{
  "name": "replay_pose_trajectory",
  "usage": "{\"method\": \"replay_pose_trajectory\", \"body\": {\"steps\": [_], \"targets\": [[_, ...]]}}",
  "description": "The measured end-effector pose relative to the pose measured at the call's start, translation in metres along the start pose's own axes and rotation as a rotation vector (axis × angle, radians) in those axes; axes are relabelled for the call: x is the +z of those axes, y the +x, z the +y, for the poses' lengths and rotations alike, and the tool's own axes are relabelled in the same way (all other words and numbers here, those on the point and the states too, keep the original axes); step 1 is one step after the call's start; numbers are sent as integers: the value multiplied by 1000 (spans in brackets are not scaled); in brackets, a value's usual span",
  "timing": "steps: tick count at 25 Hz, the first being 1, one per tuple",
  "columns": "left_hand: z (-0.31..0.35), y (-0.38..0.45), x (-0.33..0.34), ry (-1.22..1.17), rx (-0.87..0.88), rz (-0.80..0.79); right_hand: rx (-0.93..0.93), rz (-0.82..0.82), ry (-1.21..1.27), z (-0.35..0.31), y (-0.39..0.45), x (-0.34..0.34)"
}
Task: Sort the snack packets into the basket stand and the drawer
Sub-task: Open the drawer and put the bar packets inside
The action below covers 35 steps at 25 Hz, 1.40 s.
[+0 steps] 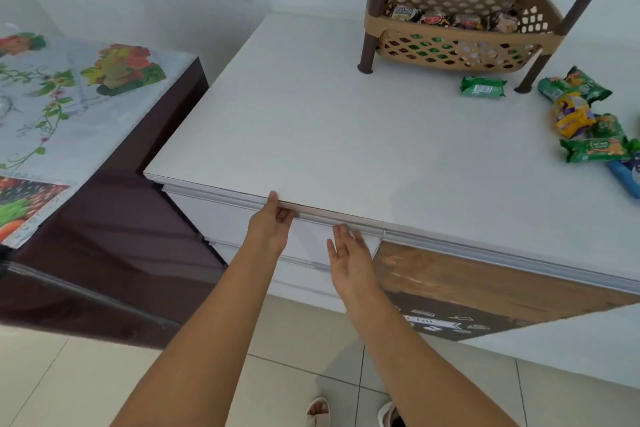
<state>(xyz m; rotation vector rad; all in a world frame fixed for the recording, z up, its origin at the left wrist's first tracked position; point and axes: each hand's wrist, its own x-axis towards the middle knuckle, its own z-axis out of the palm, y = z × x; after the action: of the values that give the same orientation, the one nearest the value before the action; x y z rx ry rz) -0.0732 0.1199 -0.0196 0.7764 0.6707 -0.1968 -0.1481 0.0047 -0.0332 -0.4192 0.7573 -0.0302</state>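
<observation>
My left hand [272, 224] grips the top edge of the white drawer [242, 218], fingers curled under the counter [346, 135]. My right hand [348, 253] is flat and loose, holding nothing. At the far right I count about six snack packets [581, 114] beside the basket stand [460, 28]; several more lie in its basket.

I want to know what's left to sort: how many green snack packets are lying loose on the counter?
4 visible: one by the basket stand's front leg, and three at the right edge, around a yellow packet. More may lie beyond the frame.
</observation>
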Motion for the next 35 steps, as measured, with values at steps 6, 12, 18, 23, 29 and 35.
{"method": "replay_pose_trajectory", "body": {"steps": [6,12,18,23,29,35], "targets": [[-2,-6,-6,147,18,61,-21,-5,-326,-12,-21,7],[-6,-29,-28,430,70,119,-993,-220,-2061,4,-43,-3],[-32,-58,-41,768,133,36,-771,-243,-2537,-12,-28,-10],[-23,-54,-27,959,480,133,-1036,-277,-2587,-3,-33,-14],[-16,-31,-7,512,83,78,-957,-413,-2503,-18,-23,-25],[-6,-10,8,-31,-34,-7,-1059,-475,-2597,-17,-17,-41]]}}
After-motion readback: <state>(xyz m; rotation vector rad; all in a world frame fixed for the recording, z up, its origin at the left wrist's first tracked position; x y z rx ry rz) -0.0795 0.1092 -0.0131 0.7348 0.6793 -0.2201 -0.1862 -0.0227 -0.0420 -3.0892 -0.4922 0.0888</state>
